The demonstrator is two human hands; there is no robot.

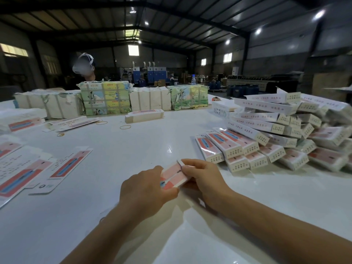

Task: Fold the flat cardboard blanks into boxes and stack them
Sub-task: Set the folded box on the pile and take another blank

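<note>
Glossy white table (118,168) in dim warehouse, both hands gripping one box (174,175), left hand (146,189), right hand (202,177), blanks (62,171) left, stacked boxes (282,134) right

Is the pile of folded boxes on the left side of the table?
No, the pile of folded boxes lies on the right side of the table; flat blanks lie on the left.

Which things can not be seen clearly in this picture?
- Head view: box, its ends covered by left hand and right hand.
- Print on the stack: too small to read.
- Blanks: cut by the left edge.
- Far machines: dark and blurred.
</note>
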